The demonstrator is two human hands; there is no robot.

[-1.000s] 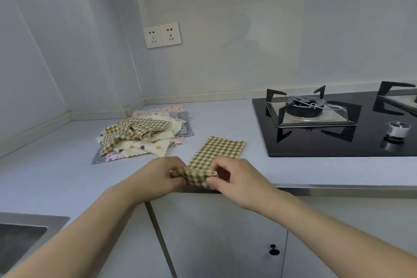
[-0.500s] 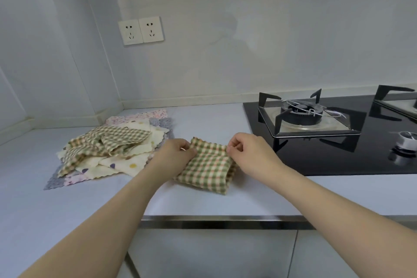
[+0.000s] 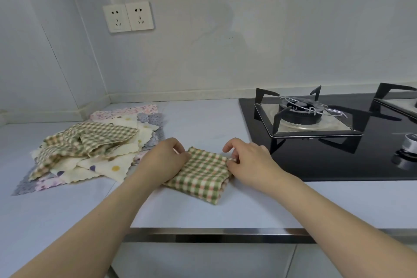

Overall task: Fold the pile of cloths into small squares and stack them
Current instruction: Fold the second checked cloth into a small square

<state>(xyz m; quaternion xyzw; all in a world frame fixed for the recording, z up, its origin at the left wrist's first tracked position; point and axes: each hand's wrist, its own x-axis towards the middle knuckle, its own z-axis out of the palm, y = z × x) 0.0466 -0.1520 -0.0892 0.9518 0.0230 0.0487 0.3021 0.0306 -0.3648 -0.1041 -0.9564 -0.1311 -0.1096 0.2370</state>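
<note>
Kitchen counter (image 3: 203, 210): you are folding the checked cloth (image 3: 200, 174) beside the pile (image 3: 90, 149).
Left hand (image 3: 164, 158) and right hand (image 3: 246, 162) are seemingly pinching its far corners; keep edges aligned while flattening.

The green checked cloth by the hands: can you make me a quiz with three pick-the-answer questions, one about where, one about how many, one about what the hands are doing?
1. Where does the folded green-and-cream checked cloth lie?
A. on the black glass stove
B. on the pale countertop, between the pile and the stove
C. in a sink

2. How many white wall sockets are there?
A. two
B. four
C. none

3. What are the hands doing with the checked cloth?
A. both pinch its far corners
B. both rest flat, away from it
C. one lifts it high

Answers:
B, it lies on the pale countertop, right of the loose pile of patterned cloths and left of the black glass stove.
A, two white wall sockets sit side by side.
A, the left hand and right hand each pinch a far corner.
</note>
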